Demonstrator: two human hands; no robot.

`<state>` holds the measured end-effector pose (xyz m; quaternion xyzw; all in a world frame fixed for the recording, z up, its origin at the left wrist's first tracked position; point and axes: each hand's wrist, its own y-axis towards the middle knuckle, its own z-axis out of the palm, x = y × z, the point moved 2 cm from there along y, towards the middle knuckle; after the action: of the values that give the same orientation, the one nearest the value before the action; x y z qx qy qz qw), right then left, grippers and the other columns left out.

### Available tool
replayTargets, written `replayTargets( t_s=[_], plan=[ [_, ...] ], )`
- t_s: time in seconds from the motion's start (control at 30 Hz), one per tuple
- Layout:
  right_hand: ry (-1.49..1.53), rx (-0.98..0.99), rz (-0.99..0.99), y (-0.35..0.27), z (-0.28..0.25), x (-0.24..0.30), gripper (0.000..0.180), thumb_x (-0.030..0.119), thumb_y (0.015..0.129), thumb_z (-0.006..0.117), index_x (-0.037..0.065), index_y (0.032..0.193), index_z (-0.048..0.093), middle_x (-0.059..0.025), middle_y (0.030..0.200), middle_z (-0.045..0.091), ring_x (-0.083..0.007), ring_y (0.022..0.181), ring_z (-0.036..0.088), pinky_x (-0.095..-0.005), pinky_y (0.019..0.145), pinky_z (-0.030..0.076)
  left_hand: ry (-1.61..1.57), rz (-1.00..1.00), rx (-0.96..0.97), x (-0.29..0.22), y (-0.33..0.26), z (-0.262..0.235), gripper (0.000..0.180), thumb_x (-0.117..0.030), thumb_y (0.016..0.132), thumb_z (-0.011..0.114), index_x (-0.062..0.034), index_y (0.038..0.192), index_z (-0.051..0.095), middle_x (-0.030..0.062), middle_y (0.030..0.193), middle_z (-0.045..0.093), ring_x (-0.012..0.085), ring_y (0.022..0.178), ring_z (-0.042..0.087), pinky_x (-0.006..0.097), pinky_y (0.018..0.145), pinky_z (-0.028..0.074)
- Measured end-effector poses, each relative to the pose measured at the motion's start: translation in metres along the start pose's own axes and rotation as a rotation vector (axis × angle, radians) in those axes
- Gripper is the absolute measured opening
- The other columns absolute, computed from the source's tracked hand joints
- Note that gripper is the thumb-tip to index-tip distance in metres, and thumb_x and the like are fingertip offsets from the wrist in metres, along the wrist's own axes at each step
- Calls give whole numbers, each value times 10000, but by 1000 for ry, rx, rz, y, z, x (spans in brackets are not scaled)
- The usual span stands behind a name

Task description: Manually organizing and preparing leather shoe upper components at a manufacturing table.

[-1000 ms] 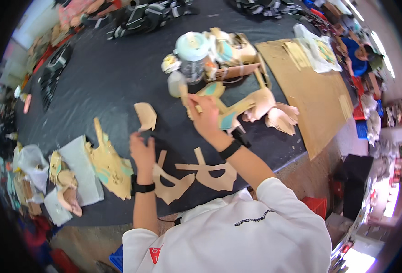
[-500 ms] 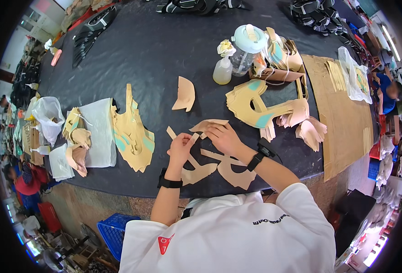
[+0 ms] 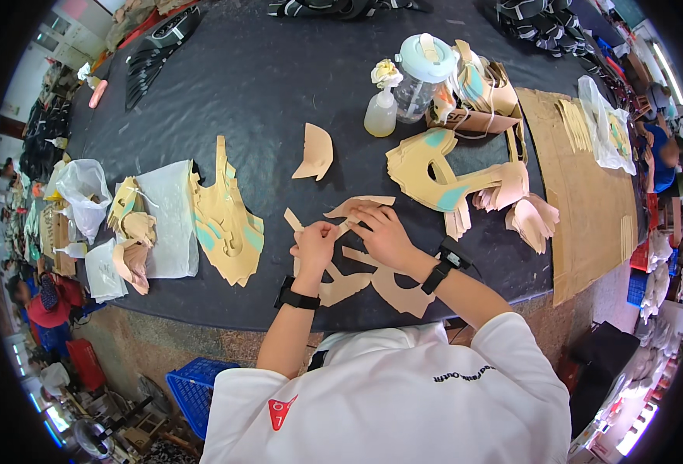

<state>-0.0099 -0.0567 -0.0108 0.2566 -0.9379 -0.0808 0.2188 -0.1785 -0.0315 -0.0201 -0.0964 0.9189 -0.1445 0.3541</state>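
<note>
Both hands meet over the near edge of the dark bench (image 3: 264, 93), and from where I sit I see them working one tan cut piece (image 3: 353, 209) between them. My left hand (image 3: 316, 241) has its grip pinched shut on the narrow strip end of that piece, thumb and fingers pressed together. My right hand (image 3: 384, 236) lies over the wider part, fingers curled down on it; I take that grip as closed on the same piece, though the fingertips hide the contact. Just under the wrists two more flat tan shapes (image 3: 372, 282) lie on the bench. Each wrist carries a black band.

Left of the hands sits a stack of tan and teal cutouts (image 3: 229, 220), touching a sheet of clear plastic (image 3: 167, 216). To the right, a larger pile of tan and teal pieces (image 3: 450, 174) rests beside a brown cardboard sheet (image 3: 581, 193). Farther out, a single curved tan piece (image 3: 316, 152) lies alone. Beyond it stand a small spray bottle (image 3: 380, 112) and a clear jar with a pale green lid (image 3: 420, 77), just beside each other.
</note>
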Motion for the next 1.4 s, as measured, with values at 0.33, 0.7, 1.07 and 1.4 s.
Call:
replayTargets(
  t_s=[0.33, 0.7, 1.07, 1.4],
  plan=[
    [27, -3, 30, 1, -2, 1, 365, 46, 703, 621, 76, 1065, 653, -84, 1212, 552, -230, 1185, 473, -375, 969, 348, 95, -47, 11, -5, -1, -1, 183, -292, 799, 653, -129, 846, 721, 4, 730, 683, 162, 741, 631, 388, 701, 332],
    [-20, -50, 9, 3, 7, 13, 419, 245, 717, 683, 51, 1084, 625, -162, 1222, 530, -295, 1190, 465, -405, 978, 359, 135, -26, 21, -3, 3, 3, 154, -269, 782, 660, -132, 820, 718, 13, 699, 681, 176, 700, 630, 382, 687, 328],
    [44, 73, -115, 6, -14, 9, 382, 277, 774, 632, 3, 1041, 619, -224, 1220, 514, -358, 1242, 426, -417, 1043, 334, 330, 211, -445, -45, 15, -42, 520, -149, 746, 717, -128, 1227, 521, 30, 865, 599, 272, 1020, 545, 370, 767, 417],
    [148, -384, 146, 0, -80, -4, 537, 39, 710, 695, 55, 1204, 487, -136, 1253, 498, -318, 1156, 479, -417, 953, 395, -331, 470, -261, -72, 17, -61, 164, -89, 854, 624, 13, 971, 676, 132, 895, 699, 181, 772, 681, 276, 688, 512]
  ],
)
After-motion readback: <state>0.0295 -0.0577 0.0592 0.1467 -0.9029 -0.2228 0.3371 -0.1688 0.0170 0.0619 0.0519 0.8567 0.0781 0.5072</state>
